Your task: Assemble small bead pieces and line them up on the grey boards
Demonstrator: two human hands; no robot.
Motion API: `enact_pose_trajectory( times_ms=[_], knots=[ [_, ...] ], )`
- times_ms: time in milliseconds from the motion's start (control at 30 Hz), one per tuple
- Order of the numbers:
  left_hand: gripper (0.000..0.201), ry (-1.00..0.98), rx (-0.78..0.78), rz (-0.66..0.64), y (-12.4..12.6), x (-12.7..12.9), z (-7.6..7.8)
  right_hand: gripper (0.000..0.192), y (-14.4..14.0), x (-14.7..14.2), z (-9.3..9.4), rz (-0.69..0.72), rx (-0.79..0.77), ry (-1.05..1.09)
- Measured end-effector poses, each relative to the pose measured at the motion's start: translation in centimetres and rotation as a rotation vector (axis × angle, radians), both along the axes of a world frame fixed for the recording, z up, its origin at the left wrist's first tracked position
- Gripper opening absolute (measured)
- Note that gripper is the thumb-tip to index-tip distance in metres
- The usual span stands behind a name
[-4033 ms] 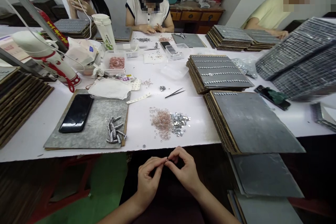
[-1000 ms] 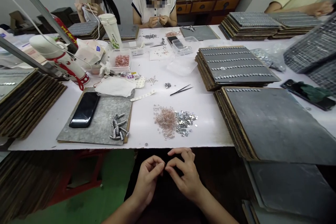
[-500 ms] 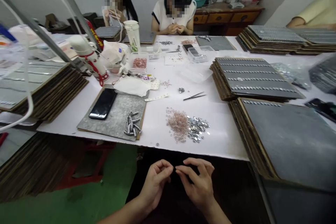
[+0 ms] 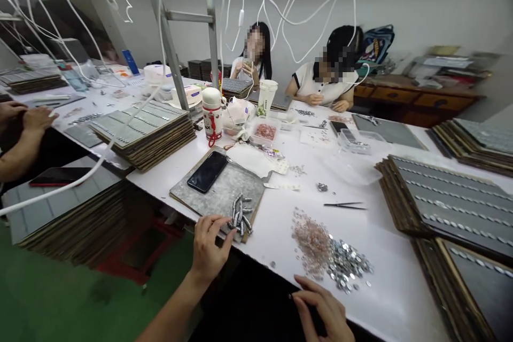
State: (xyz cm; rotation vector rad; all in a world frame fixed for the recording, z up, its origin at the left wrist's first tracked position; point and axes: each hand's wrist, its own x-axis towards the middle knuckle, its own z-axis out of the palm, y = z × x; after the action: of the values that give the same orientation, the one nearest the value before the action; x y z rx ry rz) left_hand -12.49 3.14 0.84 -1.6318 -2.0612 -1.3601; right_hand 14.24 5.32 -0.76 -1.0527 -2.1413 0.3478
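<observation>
My left hand (image 4: 208, 246) reaches over the near corner of a grey felt board (image 4: 218, 192), and its fingertips touch the edge of a small heap of silver stacked pieces (image 4: 240, 216). Whether the fingers pinch one of those pieces is hidden. My right hand (image 4: 320, 310) hangs at the table's front edge with its fingers loosely apart and nothing visible in it. It is just below a pile of pink beads (image 4: 310, 240) and a pile of silver sequins (image 4: 347, 266). A black phone (image 4: 207, 171) lies on the felt board.
Black tweezers (image 4: 344, 205) lie beyond the bead piles. Stacks of grey boards stand at the right (image 4: 452, 203) and the left (image 4: 144, 131). A white thermos (image 4: 212, 116) and a tub of pink beads (image 4: 265, 131) sit mid-table. Two people sit across; another person's hands (image 4: 24, 117) are at the far left.
My hands were together below the table edge working a tiny piece. They have parted: the left went up to the silver heap on the felt board, and the view swung up and left.
</observation>
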Motion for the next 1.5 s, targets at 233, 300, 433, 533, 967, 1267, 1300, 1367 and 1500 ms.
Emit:
enact_pose_trajectory(
  times_ms=[233, 300, 433, 533, 967, 1267, 1300, 1367, 1500],
  knots=[
    [0.027, 0.060, -0.059, -0.024, 0.1, -0.4, -1.0, 0.019, 2.3, -7.0, 2.3, 0.160, -0.220, -0.122],
    [0.026, 0.051, -0.048, -0.015, 0.1, -0.5, -1.0, 0.022, 2.7, -8.3, 2.5, 0.148, -0.265, -0.157],
    [0.016, 0.000, -0.043, -0.048, 0.1, -1.0, -0.9, 0.022, 2.5, -9.6, 2.1, 0.148, -0.322, -0.210],
    [0.005, -0.051, -0.003, -0.107, 0.0, -0.7, -0.7, 0.021, 2.0, -9.9, 2.0, 0.154, -0.307, -0.206],
    [0.020, -0.167, 0.035, -0.156, -0.4, 1.0, -0.5, 0.014, 1.8, -9.8, 3.1, 0.206, -0.258, -0.191],
    [0.010, -0.446, 0.046, -0.172, -0.3, 1.5, -0.4, 0.012, 1.4, -9.3, 3.7, 0.205, -0.278, -0.216],
    [0.011, -0.470, 0.039, -0.163, -0.4, 1.5, -0.6, 0.012, 1.3, -9.2, 3.8, 0.200, -0.257, -0.208],
    [0.011, -0.516, 0.035, -0.119, -0.5, 1.4, -0.9, 0.012, 1.1, -8.9, 3.7, 0.191, -0.216, -0.196],
    [0.013, -0.498, 0.071, -0.043, -0.4, 0.7, -1.1, 0.014, 0.9, -8.5, 3.8, 0.195, -0.184, -0.198]
  ],
)
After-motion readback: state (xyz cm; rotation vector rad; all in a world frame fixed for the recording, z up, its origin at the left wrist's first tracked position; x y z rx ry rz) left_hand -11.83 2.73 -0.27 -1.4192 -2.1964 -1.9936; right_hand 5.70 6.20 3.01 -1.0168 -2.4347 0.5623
